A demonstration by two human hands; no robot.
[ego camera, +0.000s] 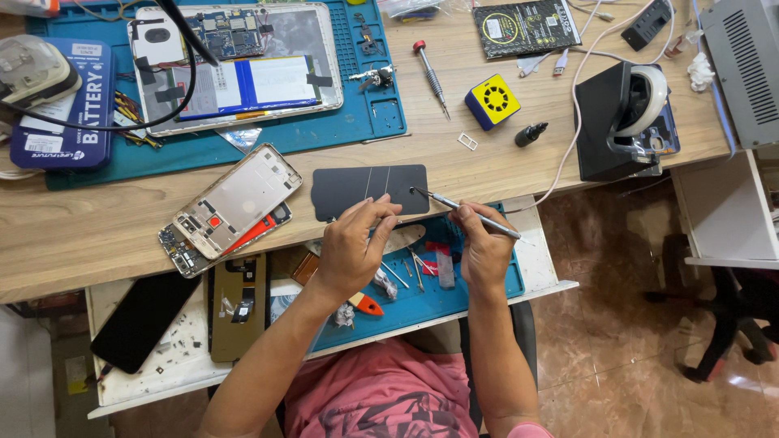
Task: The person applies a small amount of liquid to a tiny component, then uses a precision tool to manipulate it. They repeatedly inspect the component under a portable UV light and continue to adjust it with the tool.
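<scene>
Landmark: the dark flat plate (371, 191) at the near edge of the wooden bench (73, 231).

Nearest the person, below the plate, an open drawer holds a blue tray (499, 280) with small tools. A black phone (139, 321) lies in the drawer well to the plate's left.

The left hand (354, 250) is just below the plate, fingers pinched narrow at its near edge; what they grip cannot be told. The right hand (484, 247), below and right of the plate, is closed around a thin metal tool (462, 208), tip touching the plate's right side.

Left of the plate lies an opened phone frame (235, 203). Beyond the plate a blue mat (365, 113) carries an opened tablet (239, 69). Beyond and right of the plate sits a yellow and blue box (492, 101).
</scene>
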